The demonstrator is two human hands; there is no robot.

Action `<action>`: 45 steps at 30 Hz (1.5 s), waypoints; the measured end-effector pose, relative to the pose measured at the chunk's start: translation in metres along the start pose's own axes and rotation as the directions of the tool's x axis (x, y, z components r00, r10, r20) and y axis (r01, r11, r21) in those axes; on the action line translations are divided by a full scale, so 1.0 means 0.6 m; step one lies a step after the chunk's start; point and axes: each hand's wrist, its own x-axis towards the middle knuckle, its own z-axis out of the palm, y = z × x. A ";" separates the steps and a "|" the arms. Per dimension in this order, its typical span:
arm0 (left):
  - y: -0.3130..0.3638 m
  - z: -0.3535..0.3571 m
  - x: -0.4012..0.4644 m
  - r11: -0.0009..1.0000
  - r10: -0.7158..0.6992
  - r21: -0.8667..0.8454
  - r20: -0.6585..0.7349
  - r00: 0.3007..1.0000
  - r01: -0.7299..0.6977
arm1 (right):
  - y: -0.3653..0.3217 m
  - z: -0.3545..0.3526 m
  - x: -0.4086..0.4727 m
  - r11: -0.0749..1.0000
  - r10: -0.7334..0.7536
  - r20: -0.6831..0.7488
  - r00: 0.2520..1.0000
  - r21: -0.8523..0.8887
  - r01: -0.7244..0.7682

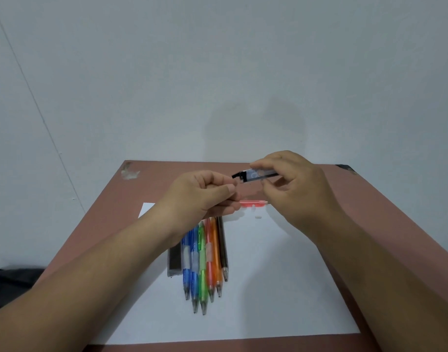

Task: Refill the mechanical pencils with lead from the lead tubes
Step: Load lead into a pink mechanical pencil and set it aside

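Note:
My right hand (294,189) holds a clear lead tube (258,174) with its black cap flipped open, pointing left. My left hand (205,194) grips a pink mechanical pencil (253,203), whose rear end sticks out to the right just below the tube. The left thumb and forefinger are pinched together close to the tube's open end; any lead between them is too thin to see. Several pencils (205,262) in blue, green, red, orange and brown lie side by side on the white paper (281,288), tips toward me. A dark lead tube (174,262) lies left of them.
The paper lies on a reddish-brown table (370,224) against a pale wall. A small white piece (258,217), perhaps an eraser, rests on the paper below the pink pencil. Dark fabric (14,283) shows at the lower left, beside the table.

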 end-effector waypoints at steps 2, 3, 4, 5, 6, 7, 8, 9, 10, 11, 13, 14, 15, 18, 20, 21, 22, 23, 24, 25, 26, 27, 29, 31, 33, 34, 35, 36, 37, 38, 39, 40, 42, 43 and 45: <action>-0.001 0.001 0.000 0.998 0.024 0.050 -0.015 1.000 -0.023 | -0.001 0.000 0.000 1.000 -0.010 0.012 1.000 -0.001 0.010; -0.002 0.001 0.000 0.998 0.032 0.063 -0.021 0.999 -0.031 | -0.001 0.000 0.000 1.000 -0.014 0.016 1.000 0.001 0.014; -0.002 0.002 0.000 0.997 0.040 0.068 -0.026 0.999 -0.038 | -0.002 0.000 0.000 1.000 -0.017 0.020 1.000 0.002 0.017; -0.002 0.002 0.001 0.997 0.046 0.070 -0.032 0.998 -0.044 | -0.002 0.000 -0.001 1.000 -0.021 0.022 1.000 0.003 0.020; -0.002 0.003 0.001 0.996 0.051 0.072 -0.037 0.998 -0.048 | -0.003 0.000 -0.001 1.000 -0.025 0.023 0.999 0.004 0.025; -0.002 0.002 0.001 0.996 0.056 0.078 -0.043 0.998 -0.052 | -0.003 0.001 -0.001 1.000 -0.029 0.021 0.999 0.005 0.029; -0.002 0.002 0.001 0.994 0.061 0.090 -0.047 0.997 -0.056 | -0.003 0.001 -0.001 0.999 -0.033 0.020 0.999 0.008 0.033; -0.002 0.002 0.001 0.993 0.066 0.103 -0.050 0.997 -0.061 | -0.003 0.001 -0.002 0.999 -0.036 0.020 0.999 0.010 0.036; -0.002 0.002 0.001 0.991 0.071 0.114 -0.052 0.996 -0.065 | -0.003 0.001 -0.002 0.999 -0.039 0.021 0.999 0.012 0.039; -0.002 0.001 0.001 0.990 0.075 0.123 -0.055 0.996 -0.068 | -0.003 0.002 -0.002 0.999 -0.040 0.023 0.999 0.012 0.040; -0.003 0.001 0.001 0.988 0.081 0.138 -0.060 0.995 -0.072 | -0.001 0.001 -0.002 0.999 -0.032 0.028 0.999 0.018 0.031; -0.003 0.001 0.001 0.988 0.084 0.139 -0.064 0.994 -0.074 | 0.000 0.000 -0.001 0.999 -0.028 0.029 0.999 0.019 0.027; -0.004 0.000 0.002 0.988 0.086 0.135 -0.068 0.994 -0.076 | 0.000 0.000 -0.001 1.000 -0.025 0.029 0.999 0.018 0.025; -0.004 -0.003 0.003 0.986 0.092 0.144 -0.090 0.992 -0.078 | 0.002 0.000 -0.001 1.000 -0.008 0.012 1.000 0.021 0.008; -0.004 -0.006 0.005 0.978 0.108 0.192 -0.110 0.988 -0.085 | 0.004 0.000 0.000 0.999 0.017 -0.003 1.000 0.042 -0.017; -0.005 -0.008 0.006 0.972 0.115 0.219 -0.120 0.986 -0.087 | 0.005 0.000 0.000 0.998 0.030 -0.007 1.000 0.053 -0.030; -0.005 -0.010 0.006 0.967 0.119 0.241 -0.130 0.984 -0.086 | 0.006 0.000 0.000 0.997 0.042 -0.011 0.999 0.060 -0.041; -0.006 -0.013 0.007 0.963 0.122 0.257 -0.137 0.983 -0.083 | 0.007 0.000 0.000 0.997 0.053 -0.013 0.999 0.063 -0.052; -0.006 -0.015 0.008 0.960 0.123 0.269 -0.143 0.982 -0.081 | 0.009 0.000 0.000 0.996 0.065 -0.015 0.998 0.064 -0.064; -0.006 -0.017 0.009 0.958 0.126 0.276 -0.147 0.981 -0.081 | 0.010 0.001 0.000 0.995 0.078 -0.015 0.997 0.066 -0.077; -0.006 -0.019 0.010 0.956 0.129 0.280 -0.149 0.980 -0.083 | 0.011 0.000 0.000 0.993 0.091 -0.014 0.996 0.070 -0.090; -0.006 -0.021 0.010 0.956 0.131 0.282 -0.149 0.980 -0.084 | 0.012 0.001 0.000 0.992 0.105 -0.014 0.994 0.075 -0.104; -0.004 -0.026 0.011 0.954 0.132 0.288 -0.152 0.979 -0.084 | 0.014 0.000 0.000 0.988 0.132 -0.017 0.991 0.087 -0.130; -0.003 -0.031 0.011 0.951 0.140 0.298 -0.162 0.977 -0.086 | 0.015 -0.001 0.000 0.984 0.154 -0.019 0.988 0.092 -0.152; -0.001 -0.036 0.010 0.950 0.148 0.298 -0.175 0.973 -0.091 | 0.017 -0.002 0.001 0.979 0.184 0.003 0.983 0.085 -0.184; 0.000 -0.039 0.010 0.951 0.154 0.293 -0.186 0.970 -0.095 | 0.018 -0.003 0.002 0.976 0.199 0.022 0.980 0.083 -0.200; 0.001 -0.042 0.010 0.953 0.159 0.288 -0.201 0.967 -0.097 | 0.019 -0.003 0.003 0.973 0.212 0.037 0.976 0.083 -0.215; 0.003 -0.045 0.010 0.954 0.161 0.285 -0.219 0.962 -0.094 | 0.020 -0.004 0.003 0.970 0.223 0.046 0.974 0.085 -0.226; 0.004 -0.048 0.011 0.955 0.157 0.285 -0.238 0.958 -0.086 | 0.020 -0.004 0.003 0.968 0.231 0.047 0.972 0.090 -0.235; 0.006 -0.050 0.011 0.955 0.152 0.287 -0.255 0.955 -0.076 | 0.021 -0.004 0.002 0.966 0.238 0.045 0.970 0.097 -0.241; 0.008 -0.052 0.011 0.955 0.150 0.288 -0.269 0.952 -0.069 | 0.022 -0.004 0.001 0.963 0.247 0.042 0.968 0.103 -0.250; 0.009 -0.053 0.011 0.955 0.151 0.288 -0.281 0.948 -0.067 | 0.022 -0.004 0.000 0.959 0.259 0.040 0.965 0.108 -0.262; 0.012 -0.054 0.009 0.952 0.168 0.296 -0.308 0.937 -0.073 | 0.023 -0.004 -0.001 0.948 0.288 0.045 0.957 0.131 -0.291; 0.013 -0.055 0.008 0.950 0.176 0.304 -0.320 0.931 -0.076 | 0.024 -0.003 -0.002 0.938 0.308 0.054 0.950 0.152 -0.312; 0.014 -0.056 0.007 0.948 0.182 0.309 -0.336 0.924 -0.075 | 0.025 -0.003 -0.001 0.909 0.352 0.078 0.933 0.209 -0.361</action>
